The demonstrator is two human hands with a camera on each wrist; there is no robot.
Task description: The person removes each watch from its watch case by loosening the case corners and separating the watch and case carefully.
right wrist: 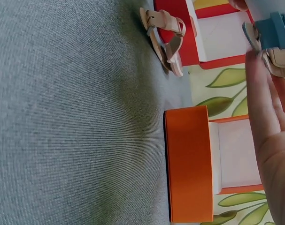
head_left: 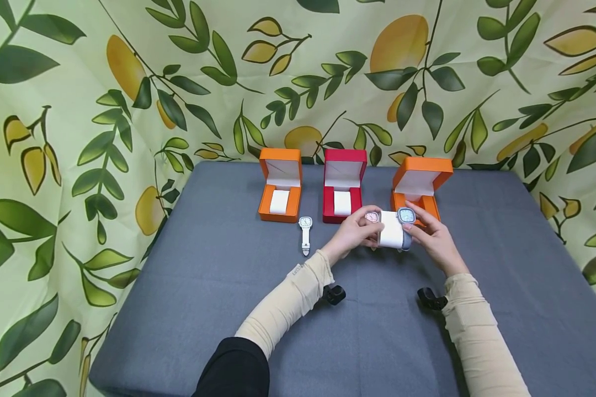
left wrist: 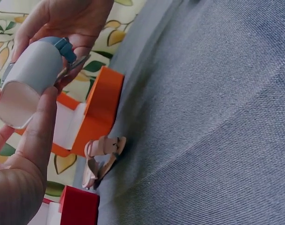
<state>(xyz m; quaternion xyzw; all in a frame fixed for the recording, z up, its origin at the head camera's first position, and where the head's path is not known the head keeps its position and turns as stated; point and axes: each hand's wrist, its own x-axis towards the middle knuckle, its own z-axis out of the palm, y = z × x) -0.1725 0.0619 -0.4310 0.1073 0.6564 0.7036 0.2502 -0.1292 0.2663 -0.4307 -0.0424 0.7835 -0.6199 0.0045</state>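
A white watch cushion (head_left: 391, 230) is held above the table, with a blue-strapped watch (head_left: 406, 215) around its right end. My left hand (head_left: 354, 229) grips the cushion's left end, thumb and fingers on opposite sides. My right hand (head_left: 436, 238) holds the blue watch at the cushion, its fingers by the dial and strap. In the left wrist view the strap (left wrist: 62, 47) wraps the cushion's far end. A pink watch (left wrist: 104, 146) rests on the table below, partly behind my left hand in the head view.
Behind the hands stands an open orange box (head_left: 441, 166). An open red box (head_left: 345, 157) and another open orange box (head_left: 280, 156) stand left of it, each with a white cushion inside. A white watch (head_left: 305, 234) lies on the grey table (head_left: 218, 264) in front of the left box.
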